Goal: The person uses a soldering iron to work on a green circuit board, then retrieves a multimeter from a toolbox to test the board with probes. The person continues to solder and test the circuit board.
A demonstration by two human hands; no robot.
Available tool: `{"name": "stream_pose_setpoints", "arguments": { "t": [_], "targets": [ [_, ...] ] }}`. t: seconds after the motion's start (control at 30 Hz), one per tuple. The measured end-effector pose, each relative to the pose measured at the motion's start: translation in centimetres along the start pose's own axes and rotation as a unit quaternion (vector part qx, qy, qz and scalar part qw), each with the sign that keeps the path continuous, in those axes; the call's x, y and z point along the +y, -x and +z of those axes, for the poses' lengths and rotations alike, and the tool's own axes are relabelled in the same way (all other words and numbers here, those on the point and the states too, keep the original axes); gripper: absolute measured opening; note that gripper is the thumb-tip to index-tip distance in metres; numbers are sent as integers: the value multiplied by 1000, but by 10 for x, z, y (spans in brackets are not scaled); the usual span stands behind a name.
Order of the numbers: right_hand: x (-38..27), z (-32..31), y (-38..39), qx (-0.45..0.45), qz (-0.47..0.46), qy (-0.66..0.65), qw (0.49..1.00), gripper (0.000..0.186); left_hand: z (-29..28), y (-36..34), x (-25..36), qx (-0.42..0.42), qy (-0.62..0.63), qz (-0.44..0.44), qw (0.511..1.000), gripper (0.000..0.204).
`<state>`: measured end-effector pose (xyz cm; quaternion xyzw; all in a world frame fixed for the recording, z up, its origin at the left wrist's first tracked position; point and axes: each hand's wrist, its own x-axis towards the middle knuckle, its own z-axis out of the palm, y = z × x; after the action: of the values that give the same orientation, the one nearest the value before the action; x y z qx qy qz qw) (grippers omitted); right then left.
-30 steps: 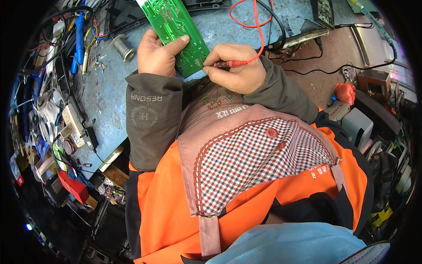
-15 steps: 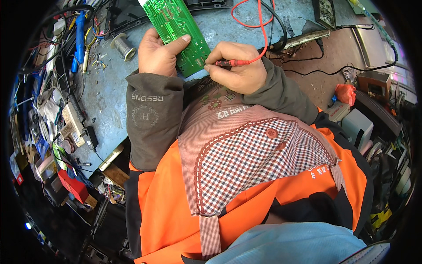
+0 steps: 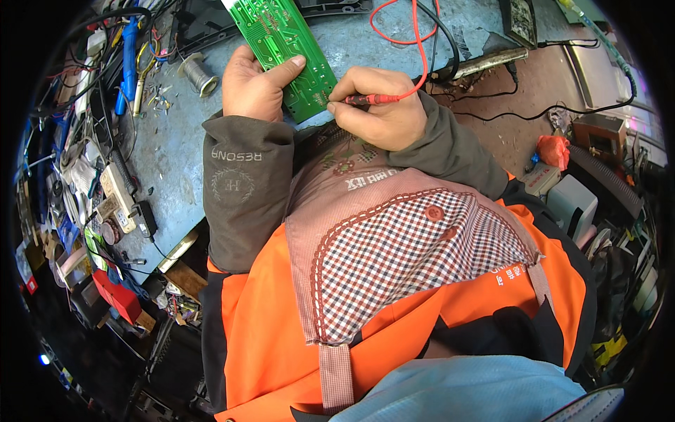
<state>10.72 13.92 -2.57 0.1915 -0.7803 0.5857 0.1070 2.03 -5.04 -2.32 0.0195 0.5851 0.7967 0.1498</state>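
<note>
A long green circuit board (image 3: 288, 49) is tilted over the near edge of the bench, its solder side facing me. My left hand (image 3: 254, 88) grips it by the left edge, thumb lying across its face. In a pinch, my right hand (image 3: 383, 112) holds a red test probe (image 3: 371, 100) at the board's lower right corner. The probe's tip is hidden by the fingers, so I cannot tell whether it touches the board. From the probe a red lead (image 3: 420, 53) runs up and loops over the bench.
On the blue bench (image 3: 172, 169), a solder spool (image 3: 197, 74) stands left of my left hand. Cables, tools and a power strip (image 3: 116, 197) crowd the left side. A black cable (image 3: 450, 53) curls beyond my right hand. Boxes and a red bag (image 3: 553, 151) sit at far right.
Almost nothing differs. Both hands keep their hold, and the board and probe have shifted only very slightly.
</note>
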Motion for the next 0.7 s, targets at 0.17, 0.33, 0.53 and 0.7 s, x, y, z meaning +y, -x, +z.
{"name": "stream_pose_setpoints", "arguments": {
  "t": [0.17, 0.33, 0.53, 0.7],
  "targets": [
    [0, 0, 0, -1, -5, -5, 1000, 9, 0, 0, -1, -1, -2, 1, 1000, 35],
    [-1, 1, 0, 4, -2, 8, 1000, 9, 0, 1, 1, -5, 6, 1, 1000, 35],
    [-1, 0, 0, -5, -8, -5, 1000, 8, -1, 1, 0, 1, 4, 4, 1000, 34],
    [-1, 0, 0, -3, -20, -5, 1000, 7, -1, -1, 0, -2, 1, 3, 1000, 33]
  ]
}}
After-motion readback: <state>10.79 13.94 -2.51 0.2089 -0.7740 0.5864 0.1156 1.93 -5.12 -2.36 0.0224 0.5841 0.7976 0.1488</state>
